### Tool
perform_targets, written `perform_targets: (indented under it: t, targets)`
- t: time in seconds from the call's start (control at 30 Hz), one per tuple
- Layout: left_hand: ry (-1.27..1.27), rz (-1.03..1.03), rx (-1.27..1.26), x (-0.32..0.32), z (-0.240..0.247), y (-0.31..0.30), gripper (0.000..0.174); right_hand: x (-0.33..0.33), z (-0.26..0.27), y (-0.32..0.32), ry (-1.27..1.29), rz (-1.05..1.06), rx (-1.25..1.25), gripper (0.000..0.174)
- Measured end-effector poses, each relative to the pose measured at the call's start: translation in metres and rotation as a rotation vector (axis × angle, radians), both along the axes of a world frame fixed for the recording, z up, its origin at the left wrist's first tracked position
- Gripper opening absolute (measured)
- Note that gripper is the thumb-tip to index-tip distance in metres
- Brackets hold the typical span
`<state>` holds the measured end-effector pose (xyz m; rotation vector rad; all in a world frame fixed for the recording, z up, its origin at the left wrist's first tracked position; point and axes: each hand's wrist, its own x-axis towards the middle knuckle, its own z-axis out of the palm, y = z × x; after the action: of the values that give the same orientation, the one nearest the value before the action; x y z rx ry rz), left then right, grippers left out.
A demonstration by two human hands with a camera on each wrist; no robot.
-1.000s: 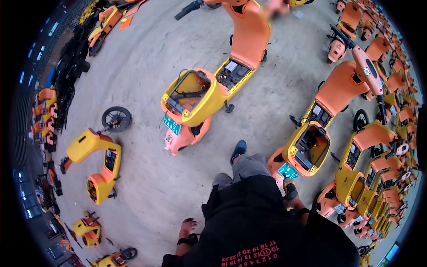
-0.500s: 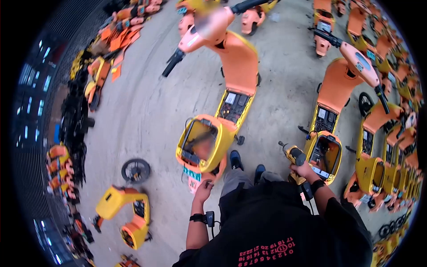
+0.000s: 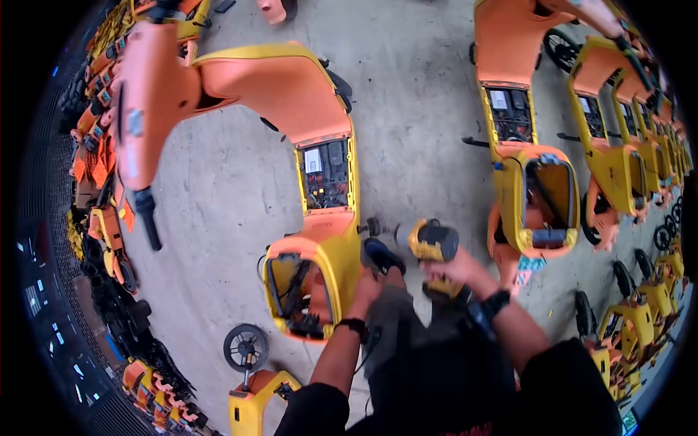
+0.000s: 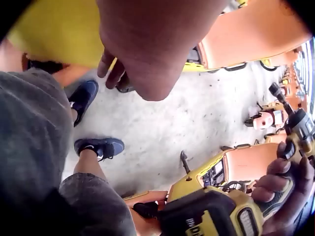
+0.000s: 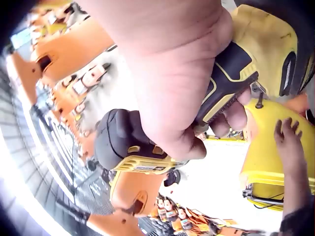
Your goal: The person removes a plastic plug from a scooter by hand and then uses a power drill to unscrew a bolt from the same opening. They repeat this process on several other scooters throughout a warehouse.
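A yellow and orange scooter stands in front of me, its seat box open at the top and its footboard cover off. Parts and wiring show in the footboard bay. My left hand is at the yellow side of the seat box, overlapping it in the head view. Its fingers look loosely spread and empty in the right wrist view. My right hand grips a yellow and black cordless impact driver by its handle. The driver's nose points left, toward the scooter, with a dark socket at its tip.
A second opened scooter stands to the right, with a row of scooters beyond it. A loose-looking wheel and a yellow body lie at lower left. Dark parts are piled along the left wall.
The head view has turned and the near scooter is closer. Both hands have come forward to its right side; the driver, earlier near the second scooter, now points at this one.
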<state>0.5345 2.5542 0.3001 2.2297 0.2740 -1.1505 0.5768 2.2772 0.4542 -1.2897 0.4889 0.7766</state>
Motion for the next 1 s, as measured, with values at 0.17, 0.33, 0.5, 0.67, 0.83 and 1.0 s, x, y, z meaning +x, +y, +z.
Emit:
perform_targets:
  t: [0.17, 0.33, 0.5, 0.67, 0.83, 1.0]
  targets:
    - [-0.048, 0.292, -0.01, 0.006, -0.139, -0.022, 0.057, -0.027, -0.145, 0.029, 0.225, -0.23, 0.26, 0.02]
    - [-0.007, 0.818, -0.147, 0.017, -0.27, -0.015, 0.069, -0.03, -0.246, 0.045, 0.334, -0.291, 0.335, 0.024]
    - [0.264, 1.147, -0.501, 0.02, -0.352, 0.016, 0.058, -0.026, -0.327, 0.058, 0.458, -0.284, 0.378, 0.032]
    - [0.155, 1.293, -0.572, 0.01, -0.368, 0.012, 0.037, -0.025, -0.351, 0.072, 0.504, -0.3, 0.452, 0.021]
    - [0.014, 1.224, -0.685, 0.022, -0.329, -0.016, 0.041, -0.028, -0.377, 0.088, 0.498, -0.277, 0.466, 0.028]
    - [-0.027, 1.132, -0.547, 0.036, -0.31, -0.026, 0.047, -0.022, -0.375, 0.083, 0.523, -0.289, 0.488, 0.017]
